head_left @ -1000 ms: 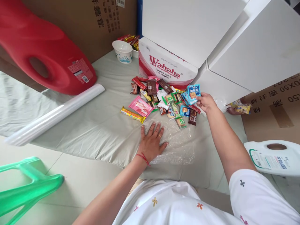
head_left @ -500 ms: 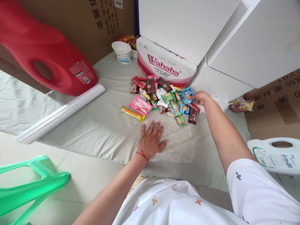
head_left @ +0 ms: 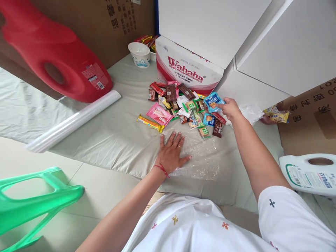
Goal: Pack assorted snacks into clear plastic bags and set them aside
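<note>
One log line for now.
left hand: flat at edge of clear film; right hand: holding blue packet; snack pile: before Wahaha box

a wrinkled sheet (head_left: 105,136) bears wrapped snacks (head_left: 189,105), clear plastic (head_left: 206,157) and a cup (head_left: 139,56).

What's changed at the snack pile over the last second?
The right hand has moved slightly left, bringing the upper blue packet a little further over the snack pile and at more of a slant. It pinches the packet's edge, as before; nothing was visibly let go. The left hand stays flat on the clear plastic, and the rest of the pile looks unchanged.
</note>
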`<state>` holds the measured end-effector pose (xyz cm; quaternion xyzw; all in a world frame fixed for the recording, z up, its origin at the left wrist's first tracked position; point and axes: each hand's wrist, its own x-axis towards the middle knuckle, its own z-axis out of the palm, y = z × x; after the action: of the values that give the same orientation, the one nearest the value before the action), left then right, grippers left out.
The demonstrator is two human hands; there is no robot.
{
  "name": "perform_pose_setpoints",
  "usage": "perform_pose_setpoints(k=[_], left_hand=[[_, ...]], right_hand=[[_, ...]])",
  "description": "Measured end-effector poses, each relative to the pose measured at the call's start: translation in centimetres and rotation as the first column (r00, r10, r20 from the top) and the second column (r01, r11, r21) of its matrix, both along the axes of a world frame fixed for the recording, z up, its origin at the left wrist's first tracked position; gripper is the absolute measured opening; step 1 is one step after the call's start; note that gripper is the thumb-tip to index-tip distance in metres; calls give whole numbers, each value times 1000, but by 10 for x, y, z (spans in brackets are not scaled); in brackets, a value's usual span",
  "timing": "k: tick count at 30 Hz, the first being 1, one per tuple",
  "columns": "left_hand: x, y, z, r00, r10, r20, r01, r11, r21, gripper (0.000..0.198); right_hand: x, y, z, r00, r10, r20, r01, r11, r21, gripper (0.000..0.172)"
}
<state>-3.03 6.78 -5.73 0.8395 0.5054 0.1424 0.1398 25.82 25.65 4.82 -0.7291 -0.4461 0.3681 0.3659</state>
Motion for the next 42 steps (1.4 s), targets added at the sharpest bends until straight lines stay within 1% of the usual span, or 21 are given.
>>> perform_pose_setpoints(k=[2,3,5,6,8,10,12,15,18,20,23,26,28,30,32,33,34,36,38,40,42], left_hand=[[0,0,0,1000,4,19,-4,1000,7,76],[0,0,-1,1000,7,29,-7,1000,12,70],[-1,1,-2,999,13,52,-14,1000,20,62],[-2,1,-2,998,16,66,-17,1000,23,60],[-4,2,-3,995,21,102,-24,999,28,58],[-6,2,-4,990,25,140,-29,999,31,58],[-7,2,-4,985,29,171,-34,999,26,59],[-11,2,-5,977,30,211,-33,999,15,58],[-15,1,-5,960,36,277,-40,999,8,59],[-16,1,-4,950,51,309,-53,999,-2,60],[-16,0,-1,966,41,257,-40,999,-6,60],[-13,-1,3,985,10,174,-8,1000,-8,54],[-11,-1,4,987,15,159,-14,1000,-7,50],[-11,-1,4,987,21,158,-22,1000,3,49],[-12,-1,4,987,17,158,-20,1000,20,47],[-12,-1,4,987,13,157,-18,999,28,46],[-13,-1,4,988,10,156,-15,999,34,46],[-14,-1,4,988,2,155,-8,999,39,45],[-16,-1,4,987,-4,162,-2,999,32,47],[-17,-1,4,984,3,178,-7,1000,20,52],[-18,-1,3,980,22,196,-25,1000,11,57]], right_hand=[[-1,-22,8,995,77,-57,-69,990,120,35],[-2,-35,12,983,145,-111,-131,983,129,36],[-7,-64,15,923,300,-240,-296,954,56,43],[-11,-79,15,883,366,-293,-382,924,4,46],[-20,-103,7,805,465,-368,-532,841,-100,48],[-29,-120,-7,747,527,-405,-627,761,-167,47],[-36,-127,-22,715,573,-400,-678,707,-199,42],[-41,-127,-39,679,656,-330,-731,645,-221,34],[-49,-123,-44,601,773,-202,-794,548,-265,24],[-59,-123,-42,551,833,-56,-798,506,-326,18],[-77,-133,-38,457,866,202,-760,498,-417,15],[-86,-151,-37,392,845,363,-741,524,-419,25],[-86,-159,-38,410,808,424,-737,567,-368,33],[-81,-161,-40,470,738,485,-709,642,-290,35],[-76,-154,-42,532,635,560,-659,726,-196,34],[-75,-147,-43,544,581,605,-642,753,-146,35],[-75,-140,-45,535,542,648,-641,760,-107,38],[-80,-123,-49,476,531,701,-684,725,-85,46],[-89,-108,-52,409,604,685,-733,664,-148,51],[-99,-98,-53,395,696,599,-745,625,-234,41],[-105,-92,-51,444,753,486,-748,610,-261,24]])
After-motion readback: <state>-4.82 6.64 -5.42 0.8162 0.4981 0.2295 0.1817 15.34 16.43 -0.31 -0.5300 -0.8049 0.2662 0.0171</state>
